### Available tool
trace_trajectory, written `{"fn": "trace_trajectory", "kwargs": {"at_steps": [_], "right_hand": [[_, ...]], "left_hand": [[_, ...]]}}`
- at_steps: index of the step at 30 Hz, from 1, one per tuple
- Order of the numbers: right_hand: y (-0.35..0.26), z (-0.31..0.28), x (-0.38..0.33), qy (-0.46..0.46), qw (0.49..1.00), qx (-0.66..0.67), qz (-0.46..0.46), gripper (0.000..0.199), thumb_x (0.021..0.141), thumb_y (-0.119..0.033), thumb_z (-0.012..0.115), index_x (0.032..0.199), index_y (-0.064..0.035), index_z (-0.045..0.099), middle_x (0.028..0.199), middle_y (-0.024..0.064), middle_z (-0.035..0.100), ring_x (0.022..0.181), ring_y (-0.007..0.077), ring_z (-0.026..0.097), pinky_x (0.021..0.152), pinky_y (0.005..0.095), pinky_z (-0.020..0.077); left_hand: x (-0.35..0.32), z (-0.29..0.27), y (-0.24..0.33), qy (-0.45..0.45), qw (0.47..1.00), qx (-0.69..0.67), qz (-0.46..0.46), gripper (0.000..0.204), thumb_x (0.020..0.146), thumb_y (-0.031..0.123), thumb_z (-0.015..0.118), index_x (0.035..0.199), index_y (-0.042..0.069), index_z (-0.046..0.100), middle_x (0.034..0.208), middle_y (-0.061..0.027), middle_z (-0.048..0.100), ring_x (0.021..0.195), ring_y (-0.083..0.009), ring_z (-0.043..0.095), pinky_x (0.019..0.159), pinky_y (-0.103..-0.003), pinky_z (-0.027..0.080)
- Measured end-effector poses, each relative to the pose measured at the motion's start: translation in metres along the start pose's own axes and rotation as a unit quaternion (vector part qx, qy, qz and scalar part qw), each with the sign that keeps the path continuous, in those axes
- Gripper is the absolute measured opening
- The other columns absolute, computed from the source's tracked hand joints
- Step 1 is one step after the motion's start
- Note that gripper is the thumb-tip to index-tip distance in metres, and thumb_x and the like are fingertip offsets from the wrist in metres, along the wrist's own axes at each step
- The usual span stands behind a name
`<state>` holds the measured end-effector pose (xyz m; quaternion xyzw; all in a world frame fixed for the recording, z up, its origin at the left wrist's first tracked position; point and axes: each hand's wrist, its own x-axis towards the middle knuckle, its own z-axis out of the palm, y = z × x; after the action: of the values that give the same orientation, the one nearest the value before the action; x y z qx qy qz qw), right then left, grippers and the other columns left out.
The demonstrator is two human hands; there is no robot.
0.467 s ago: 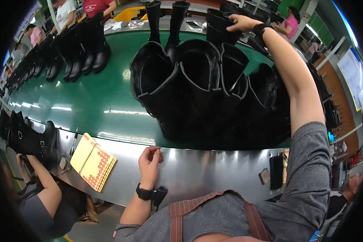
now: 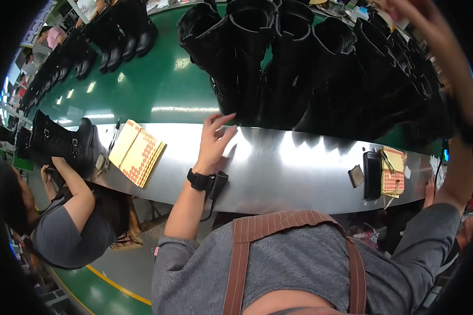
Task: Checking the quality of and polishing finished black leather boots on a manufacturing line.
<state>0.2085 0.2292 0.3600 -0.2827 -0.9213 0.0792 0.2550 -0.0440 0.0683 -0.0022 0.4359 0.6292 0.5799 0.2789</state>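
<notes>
My left hand (image 2: 214, 140) hovers at the metal edge of the bench, fingers apart and holding nothing. It is nearest the foot of a tall black boot (image 2: 236, 65), one of several standing upright in a row with wide open tops. Raised at the far right, beyond the row, my right hand (image 2: 418, 11) is smeared by motion and partly cut off by the top rim. Whether it holds anything cannot be made out. Black boots (image 2: 376, 44) crowd the bench below that arm.
Yellow sheets with red round stickers (image 2: 136, 152) lie left on the metal strip (image 2: 263, 173). A black phone-like case (image 2: 372, 176) and another sticker pad (image 2: 393, 181) lie right. At the left a co-worker's arm (image 2: 71, 181) reaches to a buckled black boot (image 2: 60, 139).
My right hand has left the dark boot at the back and swung to the right. The left hand's fingers have spread. The view has shifted, so the bench sits higher.
</notes>
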Motion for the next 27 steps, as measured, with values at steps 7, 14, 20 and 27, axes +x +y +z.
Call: {"fn": "trace_trajectory", "kwargs": {"at_steps": [7,14,20,27], "right_hand": [[0.019,0.103,-0.230,-0.134,0.953,0.212,0.169,0.011,0.081,-0.012,0.070,0.087,-0.0024,0.068,0.074,0.0067,0.068,0.067,0.0147,0.065,0.063,0.0247,0.0469],[0.045,0.233,-0.343,0.026,0.926,0.201,0.319,0.012,0.084,-0.011,0.068,0.083,0.0010,0.067,0.068,0.0110,0.066,0.062,0.0187,0.066,0.059,0.0293,0.0499],[0.058,0.265,-0.351,0.095,0.944,0.141,0.284,0.008,0.082,-0.012,0.069,0.081,-0.0047,0.068,0.060,0.0064,0.061,0.050,0.0199,0.054,0.054,0.0317,0.0405],[0.062,0.270,-0.348,0.070,0.952,0.108,0.279,0.006,0.082,-0.013,0.067,0.083,-0.0070,0.067,0.056,0.0030,0.055,0.047,0.0213,0.049,0.054,0.0342,0.0358]], "left_hand": [[0.067,0.046,0.043,0.190,0.901,0.349,0.175,0.064,0.070,0.041,0.078,0.123,0.009,0.060,0.137,-0.0275,0.036,0.122,-0.0438,0.040,0.103,-0.050,0.035],[0.130,0.068,0.021,0.342,0.854,0.370,0.129,0.051,0.070,0.034,0.076,0.114,0.012,0.061,0.129,-0.0235,0.039,0.127,-0.0427,0.032,0.104,-0.057,0.027],[0.158,-0.019,0.016,0.410,0.837,0.299,0.204,0.024,0.078,0.022,0.070,0.090,0.001,0.067,0.098,-0.0276,0.060,0.089,-0.0452,0.058,0.077,-0.047,0.049],[0.174,-0.132,-0.004,0.469,0.778,0.372,0.191,0.043,0.071,0.038,0.078,0.086,-0.002,0.070,0.090,-0.0196,0.067,0.084,-0.0378,0.064,0.074,-0.043,0.051]]}}
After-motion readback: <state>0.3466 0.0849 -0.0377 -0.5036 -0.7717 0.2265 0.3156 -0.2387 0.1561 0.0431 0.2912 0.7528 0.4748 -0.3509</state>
